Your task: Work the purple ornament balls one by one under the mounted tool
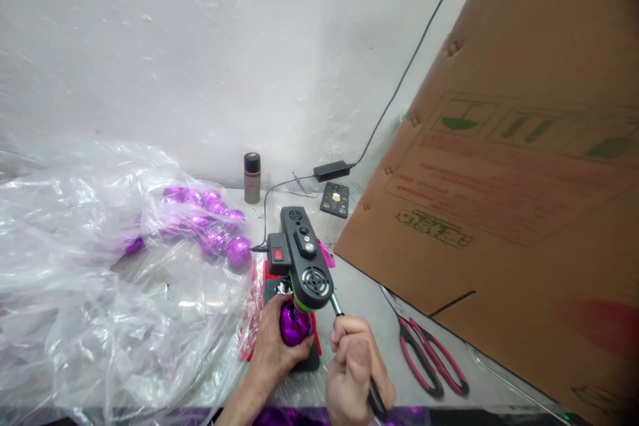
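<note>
My left hand (272, 346) is wrapped round a shiny purple ball (293, 325), holding it under the head of a small black bench machine (302, 256) with a red switch. My right hand (355, 366) is closed round the machine's black lever handle (375, 403), whose metal rod runs up to the machine's head. The machine stands on a dark base with red parts beside it.
A big clear plastic bag (100, 266) with several purple balls (210, 226) lies to the left. A large cardboard sheet (499, 213) leans on the right, red-handled scissors (429, 359) before it. A small cylinder (252, 178), a power adapter (332, 170) and a black plate (335, 200) sit by the wall.
</note>
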`<state>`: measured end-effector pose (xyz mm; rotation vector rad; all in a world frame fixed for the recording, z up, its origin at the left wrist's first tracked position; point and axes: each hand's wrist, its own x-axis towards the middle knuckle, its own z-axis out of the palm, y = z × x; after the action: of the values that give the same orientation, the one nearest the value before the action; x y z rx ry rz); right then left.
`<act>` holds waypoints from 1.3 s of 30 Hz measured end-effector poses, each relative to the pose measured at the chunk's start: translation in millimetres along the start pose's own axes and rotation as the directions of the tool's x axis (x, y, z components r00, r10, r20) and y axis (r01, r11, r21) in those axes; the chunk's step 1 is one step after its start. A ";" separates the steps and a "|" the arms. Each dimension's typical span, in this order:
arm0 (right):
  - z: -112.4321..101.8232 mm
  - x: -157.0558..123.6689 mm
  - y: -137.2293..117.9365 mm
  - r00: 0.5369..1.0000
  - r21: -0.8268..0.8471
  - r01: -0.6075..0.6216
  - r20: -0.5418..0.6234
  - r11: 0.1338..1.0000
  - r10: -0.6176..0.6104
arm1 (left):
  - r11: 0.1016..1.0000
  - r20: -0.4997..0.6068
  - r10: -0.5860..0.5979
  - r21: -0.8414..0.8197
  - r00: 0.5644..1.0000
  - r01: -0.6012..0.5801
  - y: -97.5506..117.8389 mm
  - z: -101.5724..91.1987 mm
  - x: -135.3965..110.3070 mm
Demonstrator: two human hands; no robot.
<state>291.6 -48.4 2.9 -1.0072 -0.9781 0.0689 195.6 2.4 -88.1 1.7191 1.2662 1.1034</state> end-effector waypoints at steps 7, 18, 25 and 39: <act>6.3 6.7 -4.1 0.998 -0.012 0.055 -0.030 0.998 -0.055 | 1.000 -0.036 0.016 -0.014 0.999 -0.016 -5.0 3.8 -0.9; 8.7 6.2 2.1 0.996 0.117 0.089 -0.030 0.989 -0.086 | 0.999 -0.078 0.038 0.015 0.996 -0.037 -12.4 10.5 -1.4; 10.2 -8.4 12.5 0.992 0.119 0.123 -0.023 0.985 -0.121 | 0.998 -0.086 0.068 0.025 0.994 -0.066 -12.5 12.4 -1.1; 10.3 50.5 -45.3 0.995 -0.019 0.009 0.102 1.000 -0.007 | 0.994 -0.058 -0.014 -0.113 0.998 0.007 -4.0 -0.1 -4.3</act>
<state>297.5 -43.7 71.1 -1.0252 -1.0781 0.1049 193.4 -0.6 -92.6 1.6051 1.2234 1.2042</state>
